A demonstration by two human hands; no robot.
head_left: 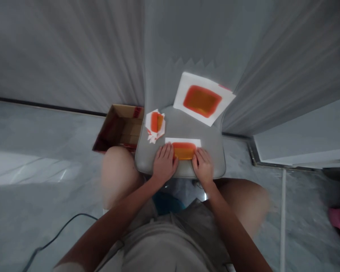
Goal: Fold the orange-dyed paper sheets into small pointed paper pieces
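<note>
So from my end of the head cam, the strip is at the near edge of the seat, white band on its far side, orange part facing up. The left hand covers its left end and the right hand its right end, fingers close together and fairly flat, I'd guess so neither end curls or skids. Can't tell whether the thumbs pinch the near edge or just rest there. The sheet sits far right and the jagged paper on the left, probably to leave working room between. Box is just left of the seat, handy to reach imo.
</note>
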